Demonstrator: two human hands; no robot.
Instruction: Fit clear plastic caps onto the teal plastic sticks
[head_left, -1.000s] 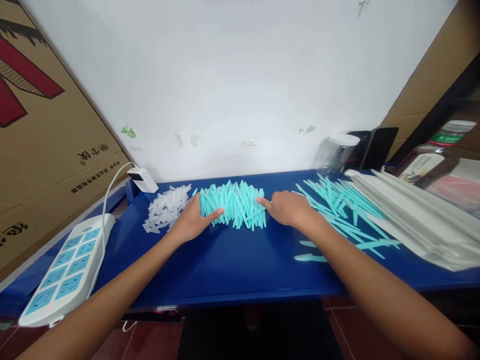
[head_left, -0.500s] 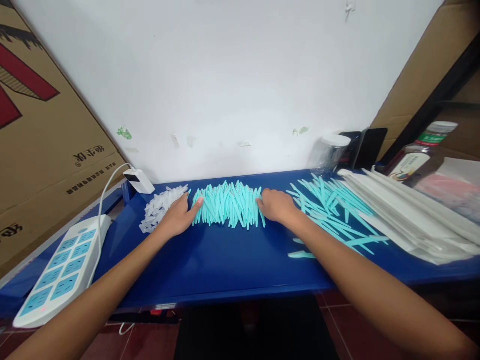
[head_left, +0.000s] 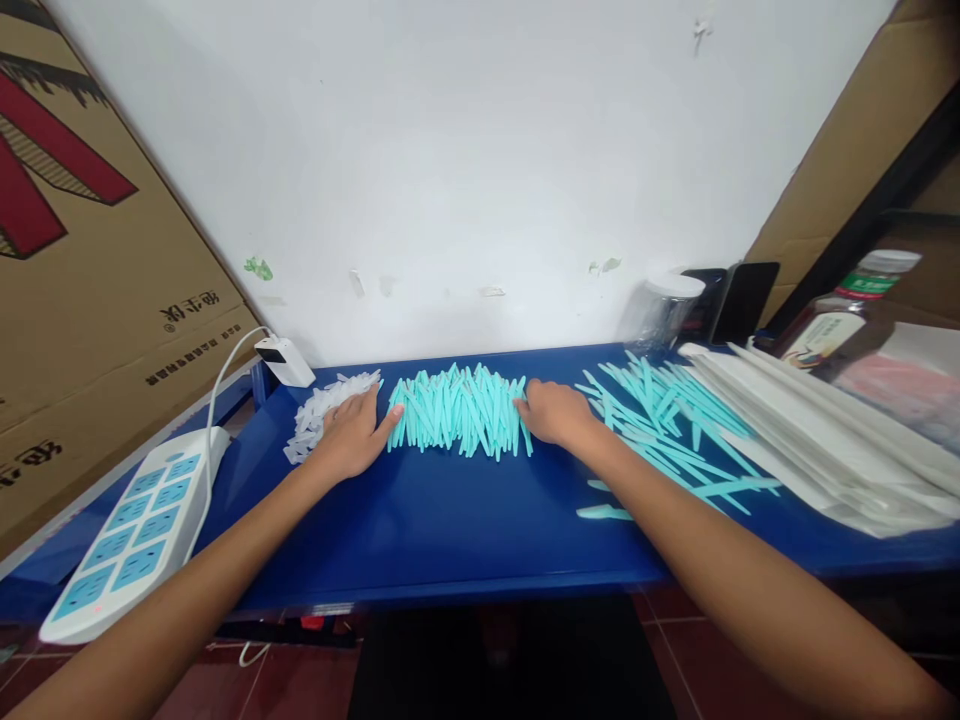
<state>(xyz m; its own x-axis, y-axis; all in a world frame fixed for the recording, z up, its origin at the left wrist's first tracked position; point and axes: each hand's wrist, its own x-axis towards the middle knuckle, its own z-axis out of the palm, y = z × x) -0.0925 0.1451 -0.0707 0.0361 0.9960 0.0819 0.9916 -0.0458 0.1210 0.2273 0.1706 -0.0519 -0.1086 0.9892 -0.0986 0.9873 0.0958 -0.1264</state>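
Observation:
A dense row of slim turquoise plastic sticks (head_left: 457,412) lies on the blue table, mostly pointing away from me. At its left end, my left hand (head_left: 354,430) is open, its thumb by the outermost sticks. The left fingers rest over a heap of small translucent white plastic pieces (head_left: 309,420), covering part of it. My right hand (head_left: 553,410) is at the row's right end, fingers curled in and thumb touching the end sticks. Whatever its fingers may hold is hidden. A looser spread of the same sticks (head_left: 660,410) lies right of it, partly behind my right forearm.
At left are a white power strip (head_left: 142,530), a white plug-in charger (head_left: 285,362) and a large cardboard box (head_left: 150,300). At right lie long white plastic sleeves (head_left: 817,440), near a clear jar (head_left: 664,315), dark phone-like slabs (head_left: 742,300) and a brown bottle (head_left: 844,315).
My left hand has shifted slightly left, its fingers spreading further over the translucent pieces. My right hand stays at the row's right end. The view has tilted slightly.

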